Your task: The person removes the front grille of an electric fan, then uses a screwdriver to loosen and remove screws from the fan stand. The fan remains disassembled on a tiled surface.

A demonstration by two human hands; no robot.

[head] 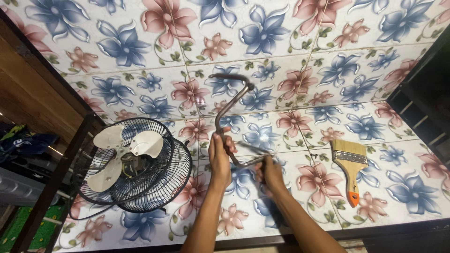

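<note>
bent metal rod gripped by both hands, its lower bend hidden behind the right fist.

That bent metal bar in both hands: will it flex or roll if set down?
The bent metal bar looks like rigid tubing, so it probably won't flex. Its several bends should stop it rolling on the tiled floor. The left hand and right hand grip its lower end.
</note>
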